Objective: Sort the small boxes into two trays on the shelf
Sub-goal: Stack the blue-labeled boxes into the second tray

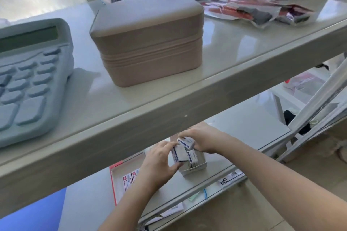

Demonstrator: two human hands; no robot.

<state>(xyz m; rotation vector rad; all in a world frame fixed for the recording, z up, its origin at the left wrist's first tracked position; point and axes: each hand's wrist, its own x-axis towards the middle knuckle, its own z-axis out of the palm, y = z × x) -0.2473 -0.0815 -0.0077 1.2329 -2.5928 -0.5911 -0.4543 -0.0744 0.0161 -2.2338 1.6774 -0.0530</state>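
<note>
A: Where are the hands?
B: On the lower shelf point(249, 129). The left hand point(157, 165) pinches one box point(179, 154); the right hand point(201, 138) grips another box point(185, 141), above the white tray point(195, 169). The red tray point(120, 172) lies left.
A: Heavy?
B: I think light, stiff card. Hold the flat sides.

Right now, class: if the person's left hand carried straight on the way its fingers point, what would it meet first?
The left hand points up and right at the blue-and-white small box it is already touching; beyond lie the other boxes in the white tray. Depth is unclear.
</note>
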